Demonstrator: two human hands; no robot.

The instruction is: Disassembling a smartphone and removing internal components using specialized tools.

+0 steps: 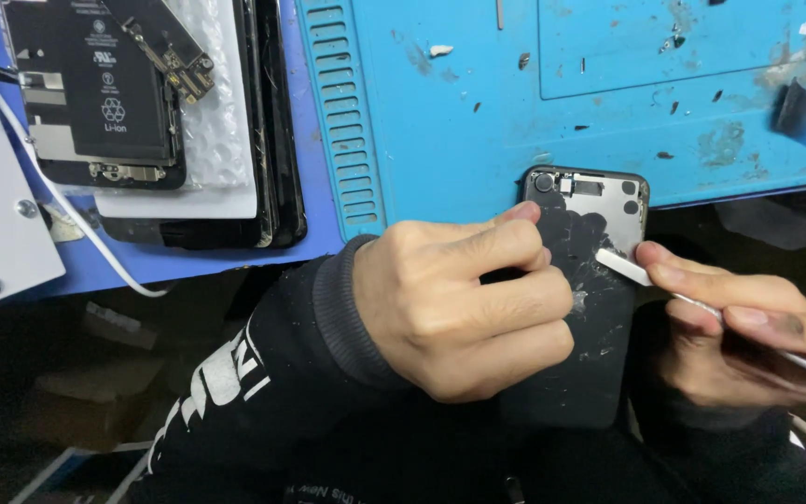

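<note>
Lying lengthwise toward the blue mat (478, 112), camera end on its near edge, the phone housing (590, 280) is clamped by left hand (464, 303) fingers; right hand (748, 322) pinches a white-tipped scraper (622, 266) against it. Opened phones (156, 112) lie far left.

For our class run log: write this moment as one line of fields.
left hand: grips phone housing | right hand: holds scraper tool, tip on housing | surface: blue mat | beside: opened phones
</note>
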